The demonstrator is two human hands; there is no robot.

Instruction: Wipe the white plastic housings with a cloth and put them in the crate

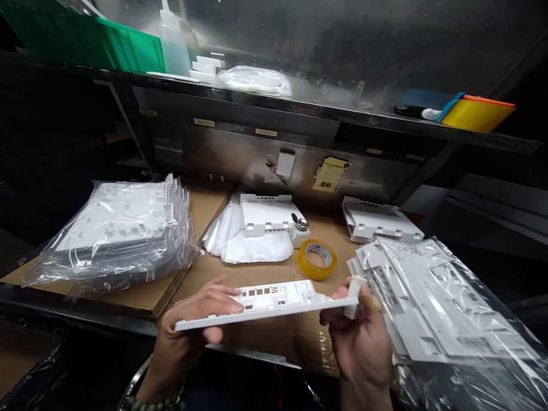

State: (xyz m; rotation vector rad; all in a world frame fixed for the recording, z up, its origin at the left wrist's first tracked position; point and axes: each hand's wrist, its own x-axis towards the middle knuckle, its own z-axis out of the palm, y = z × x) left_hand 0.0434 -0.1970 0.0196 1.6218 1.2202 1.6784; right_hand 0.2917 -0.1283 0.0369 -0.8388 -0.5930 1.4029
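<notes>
A white molded plastic panel (pixel 277 304) with rows of cutouts is held nearly level above the front of the workbench. My left hand (pixel 194 319) grips its left end, fingers over the top and thumb below. My right hand (pixel 359 334) closes round the right end, where a small white piece (pixel 354 295) stands across the edge; whether it is part of the panel or a wipe I cannot tell. A tan cover shows on a right fingertip. Just behind the panel lies a roll of yellow tape (pixel 317 259).
Bagged white panels are stacked at left (pixel 113 220) and right (pixel 443 301). Clear plastic bags (pixel 257 248), a white housing (pixel 268 215) and a small metal-lidded pot (pixel 300 228) sit behind. Another housing (pixel 380 220) stands back right. Above, a shelf holds a green bin (pixel 84 44) and squeeze bottle (pixel 173 44).
</notes>
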